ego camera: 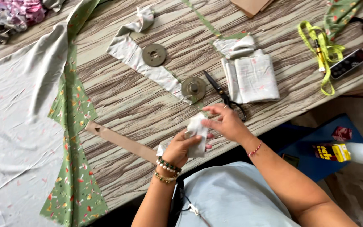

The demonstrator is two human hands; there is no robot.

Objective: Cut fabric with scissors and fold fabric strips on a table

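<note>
My left hand [180,148] and my right hand [226,122] meet at the near edge of the wood-grain table [148,105], both gripping a small piece of pale printed cloth [197,126]. The left hand holds it from below, with beaded bracelets on the wrist. My right hand pinches the cloth's upper right edge. Black scissors [223,94] lie just beyond my right hand. A folded stack of the same pale cloth [255,77] rests behind the scissors.
Two round metal weights [154,55] [193,88] sit on a pale cloth strip [141,63]. A brown paper strip [120,141] lies left of my hands. Green printed fabric [74,126] and pale fabric [9,126] cover the left. A yellow tape measure [322,50] and remote [348,63] lie far right.
</note>
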